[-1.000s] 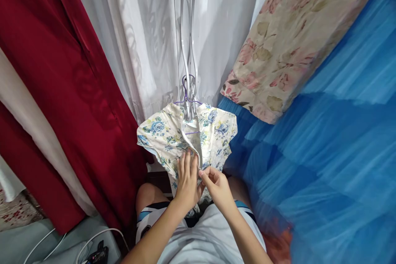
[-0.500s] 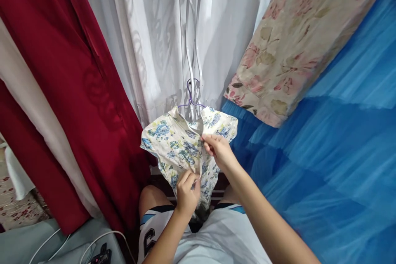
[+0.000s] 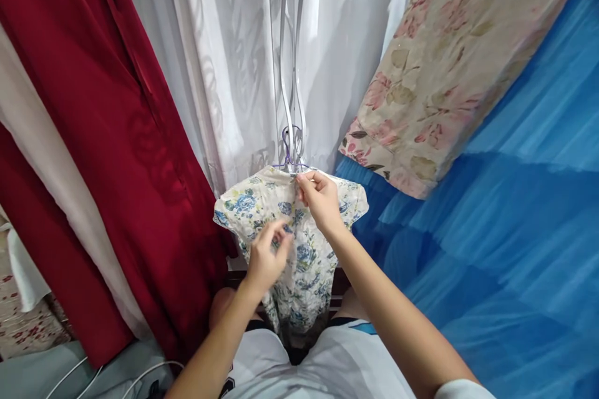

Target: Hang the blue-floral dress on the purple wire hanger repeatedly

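Observation:
A white blouse with blue flowers (image 3: pixel 306 255) hangs on a thin purple hanger (image 3: pixel 286 148). My right hand (image 3: pixel 321 196) pinches the blouse at the top of its front, by the neckline. In front of the chest part is my left hand (image 3: pixel 269 255), slightly blurred. Its thumb and fingers are apart, and nothing shows between them. Whether its fingertips touch the cloth I cannot tell. The blouse's front edges lie close together down the middle.
White curtains (image 3: pixel 243 62) hang behind, with white straps (image 3: pixel 284 62) above the hanger. Dark red cloth (image 3: pixel 154 199) hangs at left. A pink-flowered cloth (image 3: pixel 421 100) and blue tulle (image 3: pixel 468 262) hang at right. White cables (image 3: pixel 154 368) lie on a grey surface at lower left.
My right hand has moved up to the neckline, and the neck opening has closed. My left hand has let go of the front edge and risen a little to the left.

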A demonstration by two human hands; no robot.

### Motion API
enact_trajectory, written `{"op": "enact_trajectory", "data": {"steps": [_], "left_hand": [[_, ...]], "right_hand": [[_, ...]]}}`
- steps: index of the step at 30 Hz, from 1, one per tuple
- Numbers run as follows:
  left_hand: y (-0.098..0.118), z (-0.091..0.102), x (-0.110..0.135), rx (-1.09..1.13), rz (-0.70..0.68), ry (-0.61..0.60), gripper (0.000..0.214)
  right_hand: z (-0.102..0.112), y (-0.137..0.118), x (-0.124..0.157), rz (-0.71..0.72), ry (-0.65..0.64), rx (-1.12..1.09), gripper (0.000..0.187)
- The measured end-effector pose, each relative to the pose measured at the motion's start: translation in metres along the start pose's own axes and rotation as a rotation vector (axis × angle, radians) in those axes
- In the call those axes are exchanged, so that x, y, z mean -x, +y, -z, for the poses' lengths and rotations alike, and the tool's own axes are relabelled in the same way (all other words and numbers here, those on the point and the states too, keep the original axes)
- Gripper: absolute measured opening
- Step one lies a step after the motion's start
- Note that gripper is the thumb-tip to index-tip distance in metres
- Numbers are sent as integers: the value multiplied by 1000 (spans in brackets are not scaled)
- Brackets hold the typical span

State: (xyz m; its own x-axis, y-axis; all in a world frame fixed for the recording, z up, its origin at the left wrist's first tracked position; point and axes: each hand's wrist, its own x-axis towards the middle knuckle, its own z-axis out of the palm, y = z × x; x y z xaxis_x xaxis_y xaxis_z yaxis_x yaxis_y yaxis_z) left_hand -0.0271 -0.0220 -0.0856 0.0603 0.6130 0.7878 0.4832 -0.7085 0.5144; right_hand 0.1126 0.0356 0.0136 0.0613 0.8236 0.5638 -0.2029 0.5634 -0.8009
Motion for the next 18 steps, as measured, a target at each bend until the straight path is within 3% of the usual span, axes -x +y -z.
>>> {"op": "enact_trajectory", "data": {"steps": [2, 4, 6, 9, 13, 15, 18], "left_hand": [[13, 14, -47, -30, -91, 81, 37], [21, 21, -85, -82, -161, 42, 30], [24, 20, -109, -136, -244, -13, 20], [27, 13, -120, -188, -345, -2, 18], [24, 24, -126, -194, -291, 205, 18], [10, 42, -133, -197, -203, 349, 20], [-35, 73, -134, -151, -26, 524, 23]], "right_hand": [[3, -3, 8, 47, -17, 54, 27], [5, -6, 14, 88, -32, 101, 27], [7, -5, 16, 91, -45, 111, 28], [11, 5, 14, 42, -63, 70, 31], [18, 28, 17, -32, -86, 62, 37], [24, 37, 24, -68, -114, 81, 37], [30, 44, 38, -118, -171, 99, 35]]}}
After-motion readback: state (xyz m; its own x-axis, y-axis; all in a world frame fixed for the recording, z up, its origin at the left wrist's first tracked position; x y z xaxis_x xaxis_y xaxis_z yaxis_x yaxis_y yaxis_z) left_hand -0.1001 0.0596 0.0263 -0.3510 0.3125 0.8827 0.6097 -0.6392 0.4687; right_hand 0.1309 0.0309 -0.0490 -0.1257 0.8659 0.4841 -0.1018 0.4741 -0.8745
